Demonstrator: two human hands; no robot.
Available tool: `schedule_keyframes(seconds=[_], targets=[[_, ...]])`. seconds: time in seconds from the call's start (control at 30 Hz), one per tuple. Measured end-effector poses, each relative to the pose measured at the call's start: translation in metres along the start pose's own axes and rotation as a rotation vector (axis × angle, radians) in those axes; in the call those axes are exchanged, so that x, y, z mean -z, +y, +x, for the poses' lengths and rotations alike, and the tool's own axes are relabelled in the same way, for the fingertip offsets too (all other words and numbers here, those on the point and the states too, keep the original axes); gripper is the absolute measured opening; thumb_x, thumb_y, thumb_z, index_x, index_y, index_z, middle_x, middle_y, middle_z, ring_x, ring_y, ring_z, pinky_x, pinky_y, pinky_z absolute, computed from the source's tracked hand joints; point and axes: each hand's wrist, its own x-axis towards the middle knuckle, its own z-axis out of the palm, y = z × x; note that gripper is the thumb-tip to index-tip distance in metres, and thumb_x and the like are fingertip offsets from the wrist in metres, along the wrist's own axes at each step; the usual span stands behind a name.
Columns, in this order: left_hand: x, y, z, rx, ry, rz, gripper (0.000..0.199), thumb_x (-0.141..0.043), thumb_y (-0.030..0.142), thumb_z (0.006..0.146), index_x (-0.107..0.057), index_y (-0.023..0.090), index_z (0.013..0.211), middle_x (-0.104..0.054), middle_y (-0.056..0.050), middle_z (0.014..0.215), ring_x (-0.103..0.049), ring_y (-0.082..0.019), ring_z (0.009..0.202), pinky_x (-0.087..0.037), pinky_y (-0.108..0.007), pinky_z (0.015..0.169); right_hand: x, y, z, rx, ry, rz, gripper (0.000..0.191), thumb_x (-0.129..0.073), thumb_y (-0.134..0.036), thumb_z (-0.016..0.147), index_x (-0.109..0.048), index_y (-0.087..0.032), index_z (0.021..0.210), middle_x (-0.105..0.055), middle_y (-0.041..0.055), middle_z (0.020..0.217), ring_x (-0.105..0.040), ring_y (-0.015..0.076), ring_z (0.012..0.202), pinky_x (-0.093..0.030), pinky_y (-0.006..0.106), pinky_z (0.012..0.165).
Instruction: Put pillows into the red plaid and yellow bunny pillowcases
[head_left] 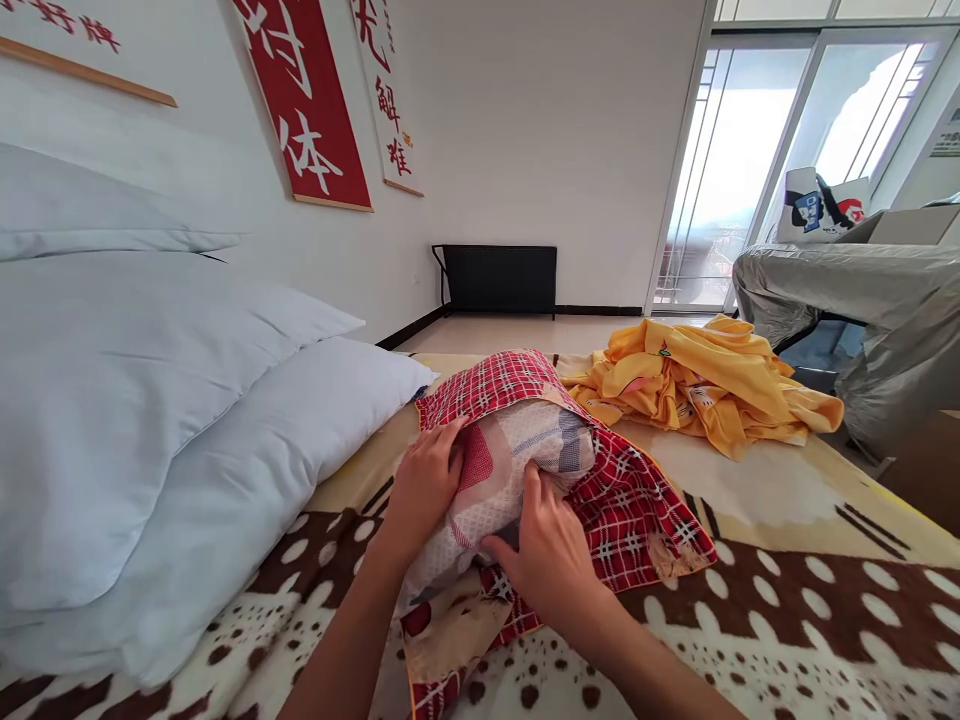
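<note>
Patterned bundle (514, 438) | left fingers (447, 436) at left edge | right fingers (533, 492) against near side

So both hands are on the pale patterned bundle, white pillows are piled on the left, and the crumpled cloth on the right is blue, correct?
The crumpled cloth is yellow, not blue, as the head view shows. The left hand and right hand are on the pale patterned bundle, and the white pillows are piled left.

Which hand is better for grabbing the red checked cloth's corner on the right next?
Probably the right hand: it's at the patterned bundle, nearer that corner of the red checked cloth. The left hand is farther away, at the bundle's left side.
</note>
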Motion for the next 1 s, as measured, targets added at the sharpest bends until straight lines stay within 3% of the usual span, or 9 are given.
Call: schedule_keyframes(seconds=[0.17,0.4,0.57,0.77,1.0], targets=[[-0.003,-0.010,0.010,-0.001,0.036,-0.131,0.035,-0.041,0.036,0.093,-0.061,0.018,0.115,-0.065,-0.009,0.110,-0.057,-0.026,0.105,-0.044,-0.043,0.095,-0.027,-0.002,-0.004,0.100,0.126,-0.188,0.095,-0.071,-0.030,0.074,-0.016,-0.020,0.151,-0.047,0.0241,0.128,-0.052,0.0371,0.112,-0.046,0.046,0.088],[-0.022,-0.002,0.008,-0.064,0.048,-0.197,0.030,-0.040,0.029,0.094,-0.068,0.020,0.102,-0.063,-0.004,0.089,-0.059,-0.017,0.085,-0.047,-0.030,0.080,-0.048,0.004,-0.003,0.084,0.083,-0.248,0.096,-0.070,-0.024,0.073,-0.016,-0.021,0.152,-0.053,0.0215,0.119,-0.053,0.0359,0.108,-0.046,0.047,0.089],[-0.017,0.024,-0.001,-0.198,0.104,-0.208,0.024,-0.044,0.023,0.094,-0.067,0.018,0.095,-0.060,-0.004,0.083,-0.055,-0.016,0.080,-0.045,-0.028,0.076,-0.047,0.006,0.001,0.048,0.075,-0.199,0.083,-0.065,-0.024,0.076,-0.025,-0.020,0.149,-0.052,0.0210,0.119,-0.052,0.0342,0.105,-0.045,0.047,0.089],[-0.010,0.059,-0.013,-0.306,0.010,-0.228,0.025,-0.042,0.024,0.096,-0.065,0.018,0.089,-0.061,-0.003,0.080,-0.054,-0.015,0.076,-0.046,-0.028,0.071,-0.052,0.016,0.004,0.051,0.086,-0.160,0.065,-0.057,-0.019,0.079,-0.039,-0.006,0.140,-0.050,0.0265,0.124,-0.050,0.0340,0.107,-0.044,0.048,0.090],[-0.004,0.084,-0.021,-0.490,0.038,-0.213,0.023,-0.039,0.016,0.096,-0.061,0.016,0.090,-0.061,-0.003,0.076,-0.053,-0.015,0.071,-0.047,-0.027,0.065,-0.054,0.022,0.011,0.045,0.172,-0.178,0.028,-0.042,-0.012,0.087,-0.060,-0.012,0.109,-0.061,0.0161,0.097,-0.055,0.0287,0.092,-0.046,0.044,0.084]])
